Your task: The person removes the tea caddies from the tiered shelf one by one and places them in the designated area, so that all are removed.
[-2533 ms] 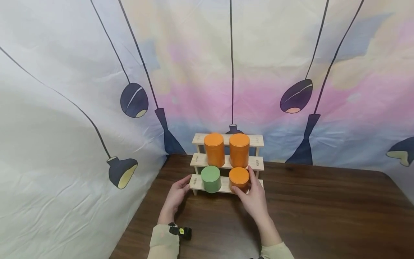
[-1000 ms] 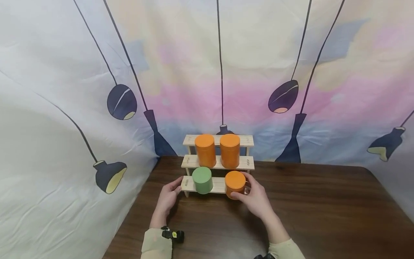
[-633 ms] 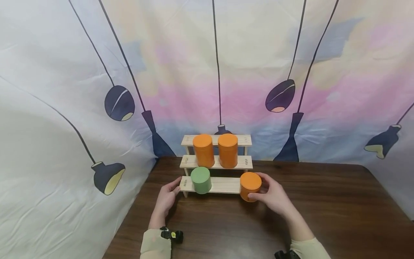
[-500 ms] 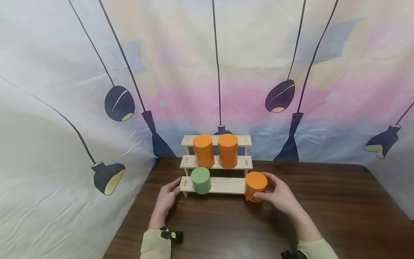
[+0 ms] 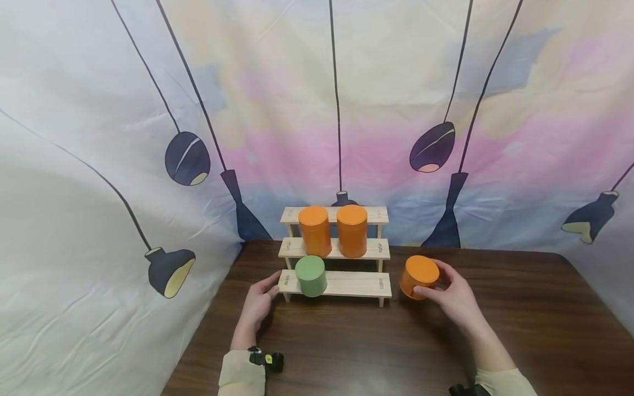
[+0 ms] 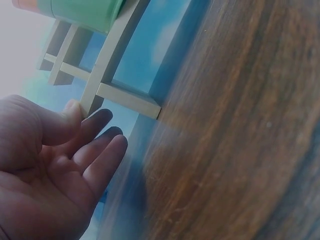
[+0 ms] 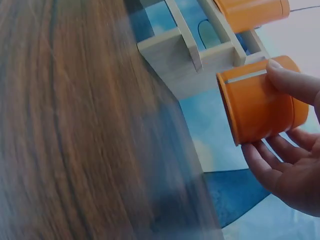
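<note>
- Tabletop of dark wood grain, lamp-printed cloth behind far edge.
- Wooden rack near far-left corner, end pinched by fingers of left hand.
- Short orange tin above tabletop, beside rack's right end, gripped in right hand.

Cloth-screened tabletop corner: lamp-patterned hangings behind a dark wooden table.
</note>
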{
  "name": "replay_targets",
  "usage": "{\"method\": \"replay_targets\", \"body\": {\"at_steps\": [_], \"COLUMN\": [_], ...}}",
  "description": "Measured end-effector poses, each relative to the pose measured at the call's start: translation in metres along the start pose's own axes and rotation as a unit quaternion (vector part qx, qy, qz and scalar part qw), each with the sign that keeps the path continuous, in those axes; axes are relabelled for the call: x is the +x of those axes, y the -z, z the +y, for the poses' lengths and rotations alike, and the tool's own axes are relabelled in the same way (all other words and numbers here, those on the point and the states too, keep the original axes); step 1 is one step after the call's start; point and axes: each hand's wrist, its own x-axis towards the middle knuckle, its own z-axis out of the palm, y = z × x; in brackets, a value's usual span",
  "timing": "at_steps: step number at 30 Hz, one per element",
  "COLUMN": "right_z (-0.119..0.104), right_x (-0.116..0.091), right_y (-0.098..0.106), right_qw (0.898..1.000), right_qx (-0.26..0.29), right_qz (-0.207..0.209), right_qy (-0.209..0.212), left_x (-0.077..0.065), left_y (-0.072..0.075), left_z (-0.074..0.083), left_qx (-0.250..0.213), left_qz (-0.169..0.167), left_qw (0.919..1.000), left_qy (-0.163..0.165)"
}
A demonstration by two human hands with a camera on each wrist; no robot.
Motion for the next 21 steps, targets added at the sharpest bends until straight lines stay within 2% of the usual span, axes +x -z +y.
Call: {"method": "replay_targets", "body": {"at_steps": [4, 8, 14, 21], "right_z": [0.003, 0.010, 0.019, 0.023], "right_x": [0.002, 0.005, 0.010, 0.019], "right_y": [0.008, 0.011, 0.009, 0.003], "right_qw": [1.000, 1.000, 0.998, 0.998], "right_qx": [-0.013, -0.028, -0.052, -0.043], "right_qz": [0.011, -0.004, -0.021, -0.025], "right_qy": [-0.010, -0.012, -0.002, -0.028], "left_x": [0.000, -0.001, -0.002, 0.000], "left_y": [-0.002, -0.002, 0.000, 0.001], "left_z": [0.000, 0.001, 0.001, 0.000], "left_qx": [0.000, 0.002, -0.002, 0.002], "left_qz": [0.001, 0.003, 0.001, 0.000], "left_qw": [1.0000, 1.0000, 1.0000, 1.0000], "left_qy": [0.000, 0.000, 0.004, 0.004]}}
